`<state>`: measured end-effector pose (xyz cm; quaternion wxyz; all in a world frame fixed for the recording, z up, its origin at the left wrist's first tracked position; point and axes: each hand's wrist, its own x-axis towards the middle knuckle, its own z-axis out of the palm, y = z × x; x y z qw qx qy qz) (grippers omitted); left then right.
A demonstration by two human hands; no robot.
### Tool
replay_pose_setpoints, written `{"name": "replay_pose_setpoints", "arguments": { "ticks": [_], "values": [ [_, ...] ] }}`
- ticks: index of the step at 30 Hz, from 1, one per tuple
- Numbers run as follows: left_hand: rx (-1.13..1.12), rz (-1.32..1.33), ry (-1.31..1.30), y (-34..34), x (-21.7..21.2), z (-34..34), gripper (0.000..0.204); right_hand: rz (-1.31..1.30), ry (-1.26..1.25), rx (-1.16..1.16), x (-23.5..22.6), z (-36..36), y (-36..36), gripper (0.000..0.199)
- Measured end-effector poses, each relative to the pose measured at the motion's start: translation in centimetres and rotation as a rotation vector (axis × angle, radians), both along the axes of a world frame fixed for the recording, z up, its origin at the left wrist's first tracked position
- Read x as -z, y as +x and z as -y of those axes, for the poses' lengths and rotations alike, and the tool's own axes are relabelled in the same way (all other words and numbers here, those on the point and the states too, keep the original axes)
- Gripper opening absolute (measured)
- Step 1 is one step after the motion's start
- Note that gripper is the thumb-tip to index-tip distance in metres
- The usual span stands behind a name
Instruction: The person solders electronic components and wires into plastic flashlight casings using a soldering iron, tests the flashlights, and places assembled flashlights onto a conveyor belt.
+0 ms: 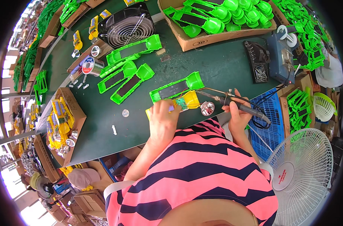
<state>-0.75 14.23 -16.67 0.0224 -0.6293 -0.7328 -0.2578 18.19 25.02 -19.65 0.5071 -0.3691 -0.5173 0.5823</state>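
Observation:
My right hand [238, 113] grips the dark handle of a soldering iron [251, 110] with a thin bent metal tube along it. Its tip points left over a yellow plastic shell [192, 100] with a green circuit board [181, 103] and wires inside. My left hand [164, 116] is closed on the left end of that shell, and its fingertips are partly hidden. A round silver reflector [207, 108] sits at the shell's right end. Just behind lies a green plastic shell [175, 88] with a dark panel, touching or very near the yellow one.
Several green shells [133, 83] lie farther left, by a solder spool [92, 66] and a black fan [128, 28]. A cardboard box [213, 39] of green parts stands at the back. Yellow assemblies fill a box [78, 113] at left. A soldering station [280, 56] is right; a white fan [301, 177] stands nearby.

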Motion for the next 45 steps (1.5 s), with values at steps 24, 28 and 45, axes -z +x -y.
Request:
{"name": "replay_pose_setpoints", "arguments": {
  "ticks": [24,28,45],
  "values": [
    [0.112,0.137,0.147,-10.2,-3.0,0.4,0.050,0.128,0.173,0.293,1.4,-6.1,2.5,0.021],
    [-0.193,0.051,0.198,-19.7,-11.2,-10.9,0.048,0.152,0.073,0.345,0.9,-6.1,2.5,0.026],
    [0.087,-0.642,-0.662,-37.6,-0.9,-26.2,0.028,0.310,0.254,0.434,-1.3,-7.8,1.0,0.023]
  ]
}}
